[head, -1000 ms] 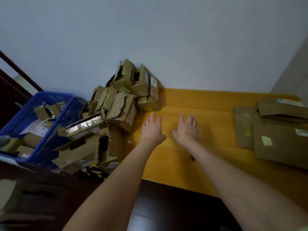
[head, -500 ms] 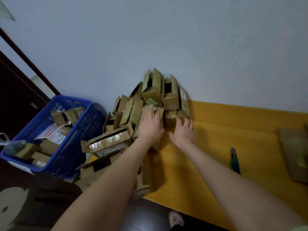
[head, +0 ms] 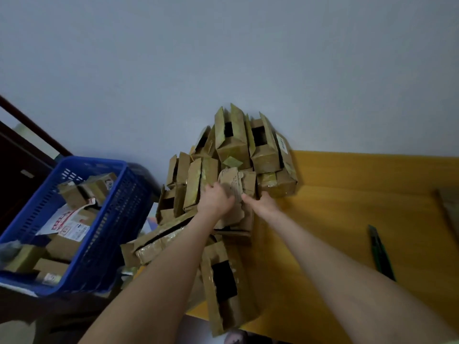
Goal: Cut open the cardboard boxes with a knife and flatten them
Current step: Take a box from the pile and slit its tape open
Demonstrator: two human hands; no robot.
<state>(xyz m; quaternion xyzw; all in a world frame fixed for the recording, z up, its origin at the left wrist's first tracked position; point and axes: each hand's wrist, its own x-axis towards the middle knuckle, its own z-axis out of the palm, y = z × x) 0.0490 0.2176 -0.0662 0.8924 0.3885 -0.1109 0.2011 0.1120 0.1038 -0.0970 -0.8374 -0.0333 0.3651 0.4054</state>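
Observation:
A heap of small brown cardboard boxes (head: 233, 145) is stacked against the wall at the left end of the yellow table (head: 347, 194). My left hand (head: 216, 201) and my right hand (head: 260, 203) both grip one box with a torn flap (head: 232, 181) in the middle of the heap, one hand on each side. The green utility knife (head: 380, 252) lies on the table to the right, apart from both hands.
A blue plastic basket (head: 119, 209) holding more boxes and a printed mailer stands left of the heap. More boxes (head: 223, 281) hang over the table's near edge. Flattened cardboard (head: 449, 204) shows at the right edge. A dark floor lies below.
Both hands reached forward and left from the bare table into the heap and closed on the torn-flap box. The view swung left, bringing the knife into sight.

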